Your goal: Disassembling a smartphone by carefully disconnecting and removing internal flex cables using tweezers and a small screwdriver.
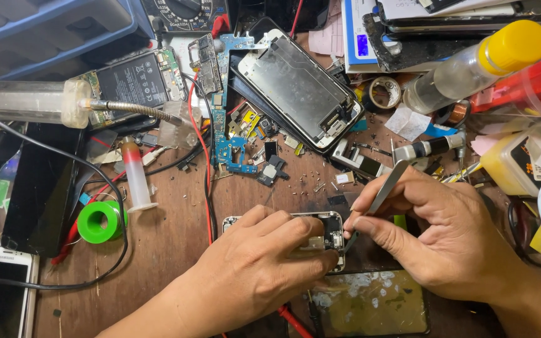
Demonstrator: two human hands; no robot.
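left hand (255, 266) lying closed over an opened phone (330, 228), long axis running left-right, right hand (446, 235) just beside it pinching metal tweezers (386, 188) angled down toward its exposed end.

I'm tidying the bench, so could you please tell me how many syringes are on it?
2. A large clear syringe lies at the far left edge, pointing right. A small syringe with a red tip lies beside the green tape roll. Clutter may hide others.
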